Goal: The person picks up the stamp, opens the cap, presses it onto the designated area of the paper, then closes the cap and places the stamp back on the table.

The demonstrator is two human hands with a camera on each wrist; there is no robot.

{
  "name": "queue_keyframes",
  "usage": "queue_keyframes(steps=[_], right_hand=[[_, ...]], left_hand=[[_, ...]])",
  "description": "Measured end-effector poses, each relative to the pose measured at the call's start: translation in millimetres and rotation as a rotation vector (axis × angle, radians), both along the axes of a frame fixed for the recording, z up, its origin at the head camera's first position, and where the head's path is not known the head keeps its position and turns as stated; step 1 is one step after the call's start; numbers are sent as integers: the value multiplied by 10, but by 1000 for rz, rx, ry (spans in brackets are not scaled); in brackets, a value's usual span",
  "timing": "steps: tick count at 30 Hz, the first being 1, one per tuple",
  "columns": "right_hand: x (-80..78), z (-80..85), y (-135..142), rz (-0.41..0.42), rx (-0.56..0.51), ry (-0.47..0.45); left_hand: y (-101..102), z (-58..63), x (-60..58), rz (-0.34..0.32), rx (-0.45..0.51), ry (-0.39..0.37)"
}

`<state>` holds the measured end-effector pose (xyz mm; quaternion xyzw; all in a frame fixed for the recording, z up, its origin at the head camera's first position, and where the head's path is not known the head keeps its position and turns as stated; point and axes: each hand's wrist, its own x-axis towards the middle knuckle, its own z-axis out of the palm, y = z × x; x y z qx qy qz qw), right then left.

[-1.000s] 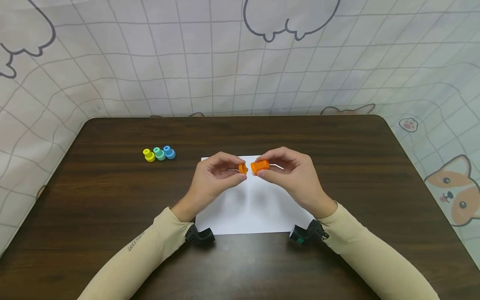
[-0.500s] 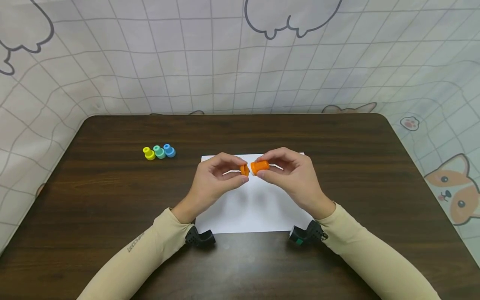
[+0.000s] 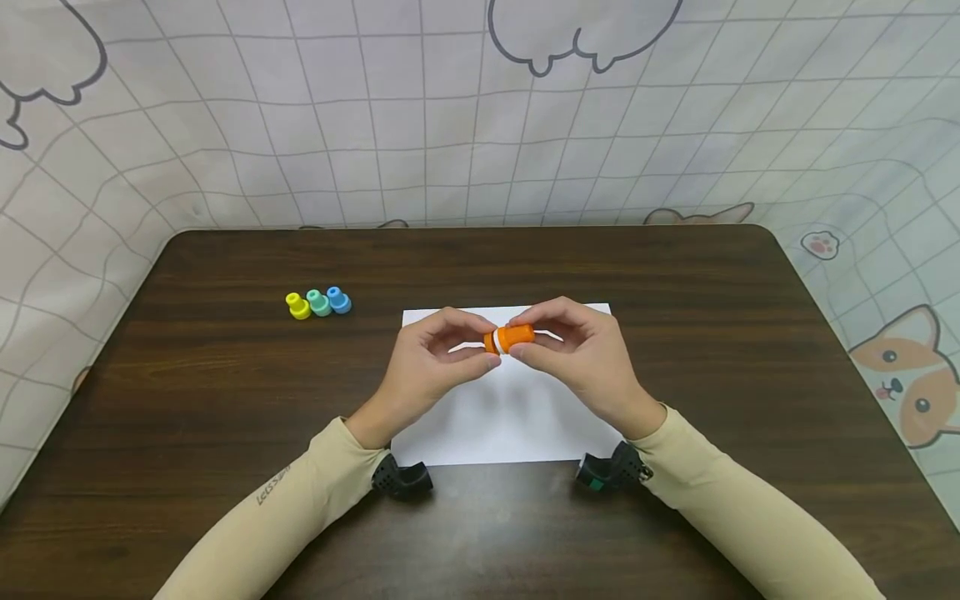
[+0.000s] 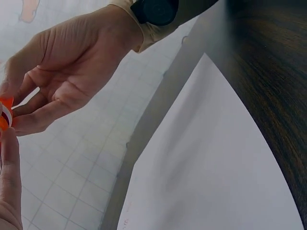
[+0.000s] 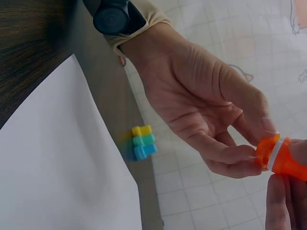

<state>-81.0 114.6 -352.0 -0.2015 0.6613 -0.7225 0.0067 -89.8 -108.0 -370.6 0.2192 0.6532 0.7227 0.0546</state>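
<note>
Above a white sheet of paper, my two hands meet at a small orange stamp. Between its thumb and fingertips, my left hand pinches the stamp's short orange cap. My right hand pinches the longer orange stamp body, which lies sideways with its white band towards the cap. Cap and body sit end to end; the right wrist view shows the cap against the white band, though I cannot tell how firmly they are joined. Fingers partly cover both pieces.
On the brown table, a yellow stamp, a green stamp and a blue stamp stand in a row at the back left. A patterned white cloth hangs behind the table. Faint red marks show on the paper in the left wrist view.
The gap between the orange cap and the stamp body has closed. The right hand has brought the body leftward, while the left hand has shifted slightly right with the cap.
</note>
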Motion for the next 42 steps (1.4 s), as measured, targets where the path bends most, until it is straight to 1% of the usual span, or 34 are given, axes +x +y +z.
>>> queue_keyframes(steps=[8,15,26,34,39,42], right_hand=[[9,-16,-22,0,-14,-20],[12,-22,-38,-3,-7,-22],[11,-24,-47,-4,13,-21],[5,-19,-35,-8,26,-11],[10,-29,-24,-12,56,-11],[15,-27,-16,12,69,-32]], left_hand=[[14,-6,-14,-10,0,-3],[23,9,1,-19,16,-9],[19,24,-7,-8,-16,-1],[5,9,-21,-29,-14,-25],[-8,-5,-17,-24,-60,-37],[-24,-10,-13,-11,-90,-33]])
